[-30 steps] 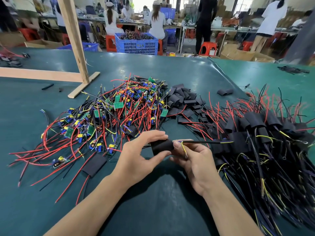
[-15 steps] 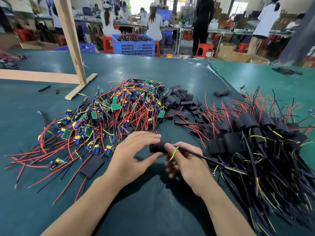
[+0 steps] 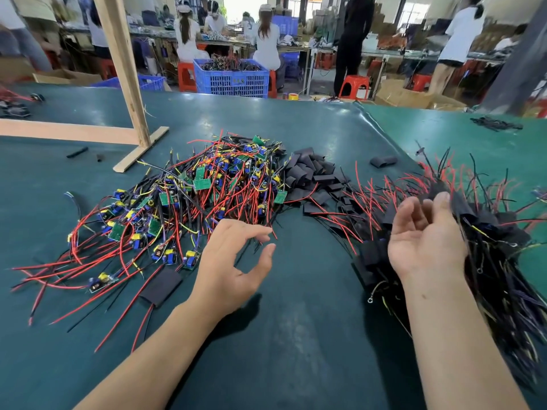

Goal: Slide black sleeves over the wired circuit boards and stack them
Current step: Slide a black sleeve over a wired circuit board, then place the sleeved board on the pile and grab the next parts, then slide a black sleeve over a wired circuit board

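Bare green circuit boards with red, black and yellow wires (image 3: 189, 202) lie tangled in a heap left of centre on the dark green mat-covered table (image 3: 296, 335); flat matte black sleeves (image 3: 313, 176) are piled just right of them, and the sleeved boards (image 3: 497, 238) bristle with wire at far right. Your left hand (image 3: 233, 270) hovers at the heap's near edge, fingers loosely spread, holding nothing. Your right hand (image 3: 426, 241) is palm-up and slack beside the sleeved stack, empty, hiding part of it; a pale wooden frame (image 3: 124, 84) stands behind.

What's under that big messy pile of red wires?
Under the red wires lie small green circuit boards with blue and yellow parts, on the green table. Deeper boards are hidden by the tangle.
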`<action>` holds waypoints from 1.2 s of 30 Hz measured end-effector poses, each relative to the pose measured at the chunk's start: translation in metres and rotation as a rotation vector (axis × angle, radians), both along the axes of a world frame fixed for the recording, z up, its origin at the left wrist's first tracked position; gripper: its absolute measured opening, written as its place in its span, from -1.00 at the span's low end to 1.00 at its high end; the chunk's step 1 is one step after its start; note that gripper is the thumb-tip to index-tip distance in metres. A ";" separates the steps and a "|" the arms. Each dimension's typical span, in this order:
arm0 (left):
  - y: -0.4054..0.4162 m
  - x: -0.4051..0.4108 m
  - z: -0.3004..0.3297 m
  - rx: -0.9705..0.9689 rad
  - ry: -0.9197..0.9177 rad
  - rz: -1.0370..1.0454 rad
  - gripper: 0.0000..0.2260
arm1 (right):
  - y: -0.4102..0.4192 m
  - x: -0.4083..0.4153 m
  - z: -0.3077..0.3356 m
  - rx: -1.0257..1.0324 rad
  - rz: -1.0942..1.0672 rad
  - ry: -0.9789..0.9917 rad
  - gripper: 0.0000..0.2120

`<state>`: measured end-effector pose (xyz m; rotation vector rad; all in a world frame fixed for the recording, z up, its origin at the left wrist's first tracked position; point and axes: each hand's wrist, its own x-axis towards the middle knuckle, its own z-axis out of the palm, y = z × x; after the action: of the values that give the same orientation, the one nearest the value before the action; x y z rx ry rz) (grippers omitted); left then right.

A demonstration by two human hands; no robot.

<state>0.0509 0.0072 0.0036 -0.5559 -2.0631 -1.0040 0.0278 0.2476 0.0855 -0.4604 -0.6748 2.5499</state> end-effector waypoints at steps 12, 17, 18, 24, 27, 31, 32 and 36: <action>-0.002 -0.003 -0.005 -0.040 -0.016 0.054 -0.87 | -0.041 0.000 -0.030 0.442 0.220 -0.160 -0.76; -0.005 -0.009 -0.011 -0.125 -0.033 0.250 -0.86 | -0.073 0.002 -0.073 0.838 0.300 -0.169 -0.77; -0.006 -0.011 -0.011 -0.129 -0.035 0.275 -0.87 | -0.075 0.003 -0.078 0.915 0.306 -0.165 -0.77; -0.019 -0.045 0.013 -0.195 -0.174 0.368 -0.94 | -0.075 0.005 -0.084 1.124 0.301 -0.142 -0.77; -0.028 -0.074 0.034 -0.260 -0.288 0.357 -0.89 | -0.075 0.006 -0.084 1.081 0.295 -0.152 -0.77; -0.005 -0.103 0.052 -0.661 -0.254 0.146 -0.81 | -0.076 0.005 -0.086 1.133 0.283 -0.129 -0.79; 0.007 -0.109 0.051 -0.733 -0.273 0.134 -0.78 | -0.076 0.005 -0.086 1.131 0.285 -0.122 -0.79; 0.050 -0.130 0.038 -0.834 -0.487 0.317 -0.74 | -0.074 0.004 -0.088 1.085 0.286 -0.117 -0.77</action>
<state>-0.0786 0.0568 0.0414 -0.3745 -2.8833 -0.0408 0.0321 0.1736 -0.0025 -0.1191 -2.0772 1.9601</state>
